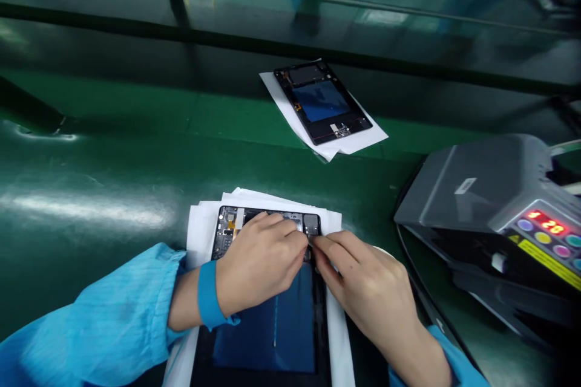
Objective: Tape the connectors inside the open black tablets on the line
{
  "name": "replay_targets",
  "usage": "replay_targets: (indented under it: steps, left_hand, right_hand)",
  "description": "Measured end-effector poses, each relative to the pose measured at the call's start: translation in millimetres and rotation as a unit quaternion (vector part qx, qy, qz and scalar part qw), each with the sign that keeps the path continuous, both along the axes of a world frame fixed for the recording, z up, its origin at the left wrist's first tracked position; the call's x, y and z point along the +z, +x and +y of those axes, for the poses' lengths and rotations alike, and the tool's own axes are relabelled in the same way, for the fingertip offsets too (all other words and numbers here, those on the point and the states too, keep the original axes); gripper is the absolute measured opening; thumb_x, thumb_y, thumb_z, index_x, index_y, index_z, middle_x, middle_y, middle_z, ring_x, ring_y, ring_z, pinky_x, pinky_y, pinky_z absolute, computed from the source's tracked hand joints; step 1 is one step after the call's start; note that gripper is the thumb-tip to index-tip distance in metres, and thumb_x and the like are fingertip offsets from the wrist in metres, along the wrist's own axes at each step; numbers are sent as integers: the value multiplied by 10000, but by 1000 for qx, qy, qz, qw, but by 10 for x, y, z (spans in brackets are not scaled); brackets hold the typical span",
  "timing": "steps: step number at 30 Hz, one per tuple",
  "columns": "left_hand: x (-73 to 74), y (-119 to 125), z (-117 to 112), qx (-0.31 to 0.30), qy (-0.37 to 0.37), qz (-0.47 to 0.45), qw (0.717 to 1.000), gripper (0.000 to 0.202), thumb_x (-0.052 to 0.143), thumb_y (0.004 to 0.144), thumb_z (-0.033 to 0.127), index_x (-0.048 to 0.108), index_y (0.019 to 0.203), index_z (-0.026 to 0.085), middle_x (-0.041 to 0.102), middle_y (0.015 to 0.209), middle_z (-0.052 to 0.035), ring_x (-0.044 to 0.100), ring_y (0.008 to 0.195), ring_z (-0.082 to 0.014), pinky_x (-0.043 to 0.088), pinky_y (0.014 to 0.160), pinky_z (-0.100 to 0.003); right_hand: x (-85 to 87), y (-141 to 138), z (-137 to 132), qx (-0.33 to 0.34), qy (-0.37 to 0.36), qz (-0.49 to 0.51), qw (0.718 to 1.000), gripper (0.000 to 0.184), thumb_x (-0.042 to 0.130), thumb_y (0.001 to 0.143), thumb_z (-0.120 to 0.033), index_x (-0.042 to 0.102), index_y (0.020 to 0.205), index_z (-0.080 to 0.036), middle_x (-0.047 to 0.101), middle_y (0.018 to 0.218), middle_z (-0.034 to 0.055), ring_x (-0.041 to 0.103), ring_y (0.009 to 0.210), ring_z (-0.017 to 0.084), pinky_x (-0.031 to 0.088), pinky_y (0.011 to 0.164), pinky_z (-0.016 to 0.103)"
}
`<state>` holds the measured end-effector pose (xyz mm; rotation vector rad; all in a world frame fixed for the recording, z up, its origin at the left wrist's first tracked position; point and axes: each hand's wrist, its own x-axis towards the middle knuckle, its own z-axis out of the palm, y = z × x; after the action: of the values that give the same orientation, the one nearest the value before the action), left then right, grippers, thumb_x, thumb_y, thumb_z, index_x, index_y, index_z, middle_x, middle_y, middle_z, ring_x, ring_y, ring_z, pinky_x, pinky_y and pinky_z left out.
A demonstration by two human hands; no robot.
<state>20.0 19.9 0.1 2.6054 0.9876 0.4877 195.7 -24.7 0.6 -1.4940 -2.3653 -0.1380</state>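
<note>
An opened tablet (267,338) lies on white paper sheets (342,338) in front of me, its inner parts and dark blue panel exposed. My left hand (263,260), with a blue band at the wrist, reaches over the tablet's upper part with its fingers curled together. Close beside it, my right hand (367,290) pinches at the tablet's upper right edge. The fingertips of both hands nearly meet there. Whatever they hold is too small or too covered to make out.
A second opened tablet (322,103) rests on white paper (290,115) farther back on the green table (113,193). At the right stands a grey machine (481,193) with a red digital display and coloured buttons. A black cable (415,272) runs beside it.
</note>
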Motion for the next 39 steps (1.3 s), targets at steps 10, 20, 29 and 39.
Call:
replay_targets:
  steps: [10,20,29,39]
  left_hand:
    - [4,2,-9,-2,5,-1,1000,160,526,849,165,568,695,159,565,686,-7,507,661,-170,404,632,-312]
    - [-23,9,16,-2,-22,7,1000,183,496,882,174,611,743,148,592,702,-13,533,679,-166,427,673,-306]
    - [831,-477,65,54,-22,-58,997,54,579,872,214,629,874,195,649,833,9,590,763,-124,471,674,-242]
    - [264,406,1462,50,74,248,965,400,655,814,372,625,1090,84,600,1102,-145,555,1026,-279,456,813,-346]
  right_hand:
    - [85,-47,8,39,-11,-69,997,255,429,910,-135,678,856,-140,554,673,17,441,556,125,331,568,299]
    - [-130,-50,-303,2,-69,0,998,468,407,935,-352,458,1313,-81,580,874,85,553,722,185,474,606,308]
    - [-245,110,-340,0,-72,185,980,507,456,921,-350,360,1384,-166,597,944,75,598,805,183,524,670,305]
    - [-266,118,-368,31,-59,172,983,425,466,918,-329,446,1314,-177,607,982,87,616,792,172,528,639,280]
